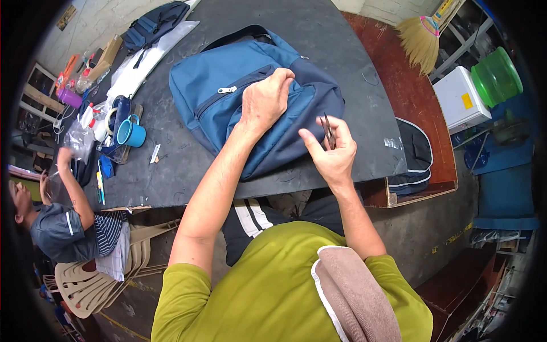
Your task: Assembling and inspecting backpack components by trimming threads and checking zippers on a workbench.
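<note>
A blue and navy backpack (228, 71) lies on the dark table in front of me. Its front zipper pull (227, 89) shows left of my left hand (266, 102). That hand rests over the bag's front with the fingertips pinched together; what they pinch is too small or hidden to make out. My right hand (336, 154), by the bag's right side, is closed around small dark thread snips (329, 132). The blades of the snips point up, away from me.
On the table's left are a turquoise mug (131, 132), tape rolls, bottles and plastic bags; another bag (151, 28) lies farther back. A person (54, 219) works at the left edge. Right of the table, a wooden bench (393, 74) holds a dark bag (415, 154).
</note>
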The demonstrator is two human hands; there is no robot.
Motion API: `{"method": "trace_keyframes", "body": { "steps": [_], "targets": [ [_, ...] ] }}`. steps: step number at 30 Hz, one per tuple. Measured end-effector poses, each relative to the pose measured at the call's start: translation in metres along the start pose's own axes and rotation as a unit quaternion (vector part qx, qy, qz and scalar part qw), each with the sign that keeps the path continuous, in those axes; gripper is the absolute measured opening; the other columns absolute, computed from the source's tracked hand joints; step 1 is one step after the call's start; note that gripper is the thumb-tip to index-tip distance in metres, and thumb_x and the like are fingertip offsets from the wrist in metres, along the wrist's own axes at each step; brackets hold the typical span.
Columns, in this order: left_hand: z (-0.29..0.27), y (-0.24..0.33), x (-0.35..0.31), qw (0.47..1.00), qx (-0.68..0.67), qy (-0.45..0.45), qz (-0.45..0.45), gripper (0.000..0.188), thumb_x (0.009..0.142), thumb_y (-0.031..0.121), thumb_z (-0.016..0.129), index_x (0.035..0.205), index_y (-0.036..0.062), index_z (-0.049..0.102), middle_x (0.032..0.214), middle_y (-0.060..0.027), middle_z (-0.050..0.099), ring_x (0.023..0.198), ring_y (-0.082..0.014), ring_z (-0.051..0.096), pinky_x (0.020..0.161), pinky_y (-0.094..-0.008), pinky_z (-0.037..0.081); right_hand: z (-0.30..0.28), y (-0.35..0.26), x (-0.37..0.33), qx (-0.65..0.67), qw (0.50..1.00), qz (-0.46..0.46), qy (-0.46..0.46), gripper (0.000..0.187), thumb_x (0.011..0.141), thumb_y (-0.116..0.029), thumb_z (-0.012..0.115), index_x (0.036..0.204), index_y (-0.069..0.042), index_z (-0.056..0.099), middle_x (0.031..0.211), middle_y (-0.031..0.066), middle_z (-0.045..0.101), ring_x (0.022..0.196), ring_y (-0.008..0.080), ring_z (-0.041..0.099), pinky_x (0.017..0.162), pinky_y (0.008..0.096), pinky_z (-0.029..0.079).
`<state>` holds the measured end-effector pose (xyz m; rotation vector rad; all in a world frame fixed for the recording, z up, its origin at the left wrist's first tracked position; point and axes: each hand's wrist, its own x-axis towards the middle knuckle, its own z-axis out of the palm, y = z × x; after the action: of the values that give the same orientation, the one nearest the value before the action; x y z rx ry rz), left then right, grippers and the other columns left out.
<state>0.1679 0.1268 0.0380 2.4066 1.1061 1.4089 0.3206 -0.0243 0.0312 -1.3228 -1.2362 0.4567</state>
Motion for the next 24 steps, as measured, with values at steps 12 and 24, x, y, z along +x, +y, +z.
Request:
{"method": "trace_keyframes", "body": {
  "steps": [12,24],
  "targets": [
    [-0.046,0.064,-0.043,0.990,-0.139,-0.028,-0.011,0.027,0.088,0.001,0.081,0.115,0.0027,0.077,0.099,-0.0112,0.075,0.066,-0.0217,0.068,0.062,-0.0348,0.057,0.002,0.024,0.031,0.017,0.999,0.034,-0.029,0.017,0.104,-0.012,0.084,0.093,-0.002,0.075,0.072,-0.0149,0.052,0.064,-0.0028,0.041,0.055,0.0212,0.030],
    [-0.023,0.053,-0.049,0.999,-0.041,-0.013,-0.005,0.015,0.090,0.001,0.078,0.105,0.0019,0.076,0.093,-0.0136,0.070,0.088,-0.0332,0.074,0.078,-0.0437,0.061,0.010,0.038,0.033,-0.010,0.999,-0.013,-0.034,0.016,0.108,-0.013,0.079,0.099,0.000,0.077,0.078,-0.0126,0.058,0.069,-0.0017,0.044,0.058,0.0222,0.034]
  ]
}}
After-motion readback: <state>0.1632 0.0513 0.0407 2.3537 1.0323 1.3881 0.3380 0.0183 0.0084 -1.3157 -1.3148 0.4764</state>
